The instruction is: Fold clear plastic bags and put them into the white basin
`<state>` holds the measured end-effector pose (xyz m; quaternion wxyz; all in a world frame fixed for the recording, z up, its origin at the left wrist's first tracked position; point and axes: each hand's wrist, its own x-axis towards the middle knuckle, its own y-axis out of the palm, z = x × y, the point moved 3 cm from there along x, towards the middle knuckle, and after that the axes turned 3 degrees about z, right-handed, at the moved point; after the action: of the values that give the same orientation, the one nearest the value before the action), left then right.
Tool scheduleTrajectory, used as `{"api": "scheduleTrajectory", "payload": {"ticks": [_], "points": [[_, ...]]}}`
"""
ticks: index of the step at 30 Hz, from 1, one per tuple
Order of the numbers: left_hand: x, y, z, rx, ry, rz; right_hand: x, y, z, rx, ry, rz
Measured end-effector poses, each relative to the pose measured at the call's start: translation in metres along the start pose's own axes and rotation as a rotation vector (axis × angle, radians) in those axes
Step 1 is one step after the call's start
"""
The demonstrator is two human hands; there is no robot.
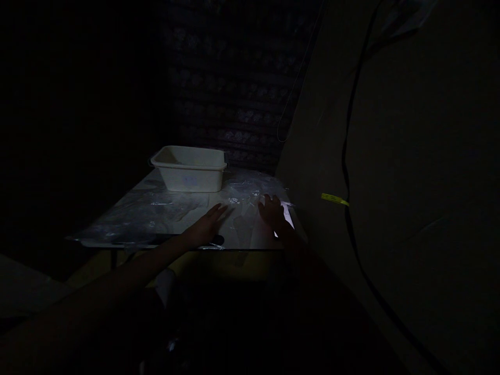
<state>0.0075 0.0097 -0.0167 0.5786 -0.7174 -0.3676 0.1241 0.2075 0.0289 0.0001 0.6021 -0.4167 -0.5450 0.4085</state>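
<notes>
In dim light, my left hand [207,226] reaches over the white table [187,225] with its fingers stretched out and nothing seen in them. My right hand [272,211] lies further right, fingers apart, over a sheet of clear crinkled plastic [244,195]. Whether its fingertips press on the plastic is too dark to tell. A thin, paler piece of film [244,229] lies between the two hands. Partly hidden by my right wrist is a brightly glowing flat thing [288,216], like a lit screen. Beneath my left wrist, a dark object with a rounded end [219,240] rests along the front edge.
A white plastic tub [191,178] with dark side handles stands at the back left. More clear plastic [148,208] covers the table's left side. A pale wall or panel [312,156] rises on the right, with a black cable [345,156] and yellow tag [334,199]. Patterned fabric [234,104] hangs behind.
</notes>
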Motion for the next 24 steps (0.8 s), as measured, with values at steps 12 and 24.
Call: {"api": "scheduleTrajectory", "payload": {"ticks": [12, 24], "points": [[-0.009, -0.008, 0.011, 0.076, -0.148, 0.151, -0.01, -0.017, 0.035, 0.191, -0.404, 0.047], [-0.026, -0.001, 0.009, 0.288, -0.09, 0.341, -0.04, 0.011, 0.054, -0.052, -0.529, 0.27]]}}
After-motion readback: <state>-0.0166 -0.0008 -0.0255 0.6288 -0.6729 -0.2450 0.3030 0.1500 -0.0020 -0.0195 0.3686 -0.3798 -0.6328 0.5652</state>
